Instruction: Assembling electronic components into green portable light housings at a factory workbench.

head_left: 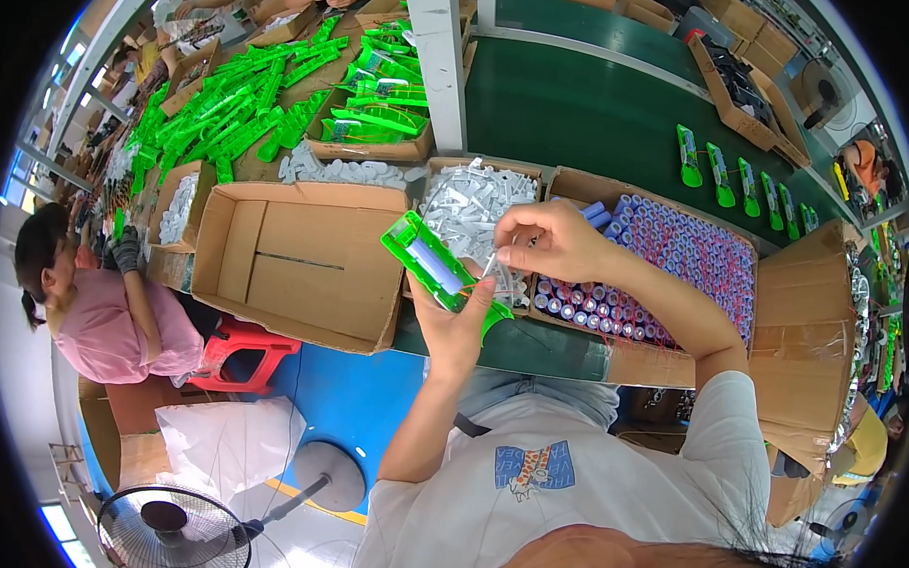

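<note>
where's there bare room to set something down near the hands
The green belt is bare between the white post and the row of green casings. The open cardboard box, left of the left hand with its held casing, shows bare floor too. It is crowded in the boxes of white parts and purple cells, and in the green heap beyond.

Green on the casing [401,234], pale lilac on its cell [433,260], purple on batteries [666,261] at right, pink on a shirt [128,328] at left.

blue floor [333,385]; pale wall [20,389] at left; red stool [257,339]
</note>
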`<state>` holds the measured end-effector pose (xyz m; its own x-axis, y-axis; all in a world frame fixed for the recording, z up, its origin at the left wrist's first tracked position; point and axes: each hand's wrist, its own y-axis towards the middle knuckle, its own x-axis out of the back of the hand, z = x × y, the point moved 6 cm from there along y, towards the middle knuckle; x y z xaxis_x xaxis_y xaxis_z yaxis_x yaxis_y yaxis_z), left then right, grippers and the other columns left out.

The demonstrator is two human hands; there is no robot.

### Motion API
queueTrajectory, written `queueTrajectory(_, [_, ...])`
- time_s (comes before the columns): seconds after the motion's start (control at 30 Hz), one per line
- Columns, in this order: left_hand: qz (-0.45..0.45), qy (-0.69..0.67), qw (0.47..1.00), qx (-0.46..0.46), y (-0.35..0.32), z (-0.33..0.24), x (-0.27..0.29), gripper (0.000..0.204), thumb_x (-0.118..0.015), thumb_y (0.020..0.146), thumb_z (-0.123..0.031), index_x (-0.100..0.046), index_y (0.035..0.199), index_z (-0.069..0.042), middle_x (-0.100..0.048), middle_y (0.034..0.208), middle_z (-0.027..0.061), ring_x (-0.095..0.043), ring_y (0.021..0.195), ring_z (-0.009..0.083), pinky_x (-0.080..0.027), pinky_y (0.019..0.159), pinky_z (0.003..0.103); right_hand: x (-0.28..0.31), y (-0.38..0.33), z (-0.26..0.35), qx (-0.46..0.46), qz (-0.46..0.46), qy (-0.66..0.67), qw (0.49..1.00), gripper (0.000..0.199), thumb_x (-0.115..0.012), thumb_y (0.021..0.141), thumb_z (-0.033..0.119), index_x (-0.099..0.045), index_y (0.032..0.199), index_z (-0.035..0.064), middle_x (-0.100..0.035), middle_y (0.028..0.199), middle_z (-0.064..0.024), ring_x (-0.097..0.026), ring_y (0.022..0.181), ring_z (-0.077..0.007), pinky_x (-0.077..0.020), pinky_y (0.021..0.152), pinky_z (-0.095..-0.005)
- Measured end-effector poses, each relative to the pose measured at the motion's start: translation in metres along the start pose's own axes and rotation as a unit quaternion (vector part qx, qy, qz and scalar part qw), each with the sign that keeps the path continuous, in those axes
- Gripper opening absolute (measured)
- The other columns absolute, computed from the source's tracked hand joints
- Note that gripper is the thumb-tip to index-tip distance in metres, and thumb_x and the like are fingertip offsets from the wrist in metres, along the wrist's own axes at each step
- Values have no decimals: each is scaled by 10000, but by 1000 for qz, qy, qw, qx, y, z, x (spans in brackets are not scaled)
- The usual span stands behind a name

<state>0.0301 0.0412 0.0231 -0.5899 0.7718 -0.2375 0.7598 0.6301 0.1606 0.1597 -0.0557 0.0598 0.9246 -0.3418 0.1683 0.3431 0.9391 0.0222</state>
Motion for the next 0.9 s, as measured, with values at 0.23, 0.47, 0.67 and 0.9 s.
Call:
queueTrajectory(0.23, [88, -35, 990, 109, -6, -6, -13, 497, -669, 889, -103, -357, 1271, -38, -534, 1092, 84, -557, 927, 147, -505, 762, 288, 18, 3, 31, 178, 6, -260, 949, 195, -692, 835, 137, -616, 718, 0, -552, 615, -57, -517, 516, -139, -379, 483, -307])
queueTrajectory(0.47, [128, -69, 972, 187, -15, 13, -23, 414, -427, 1025, -263, -317, 1375, -69, -549, 1128, 110, -591, 910, 186, -541, 757, 337, 13, 13, 4, 42, -80, -62, 994, 155, -641, 910, 108, -685, 917, -40, -598, 663, -7, -524, 529, -35, -393, 444, -201])
queueTrajectory(0.67, [194, -34, 975, 102, -10, 10, -30, 353, -426, 1020, -217, -338, 1321, -56, -564, 992, 103, -582, 780, 166, -514, 669, 306, 11, 10, 7, 42, -166, -68, 983, 240, -678, 892, 134, -605, 737, -34, -545, 565, -7, -503, 510, -23, -377, 438, -208])
queueTrajectory(0.9, [263, -111, 950, 124, 1, 1, -74, 375, -462, 996, -178, -321, 1311, -31, -553, 1079, 125, -589, 850, 171, -497, 745, 300, 52, -10, 24, 138, -132, -140, 971, 164, -591, 951, 130, -608, 1071, 20, -646, 929, -54, -598, 777, -92, -500, 683, -259])
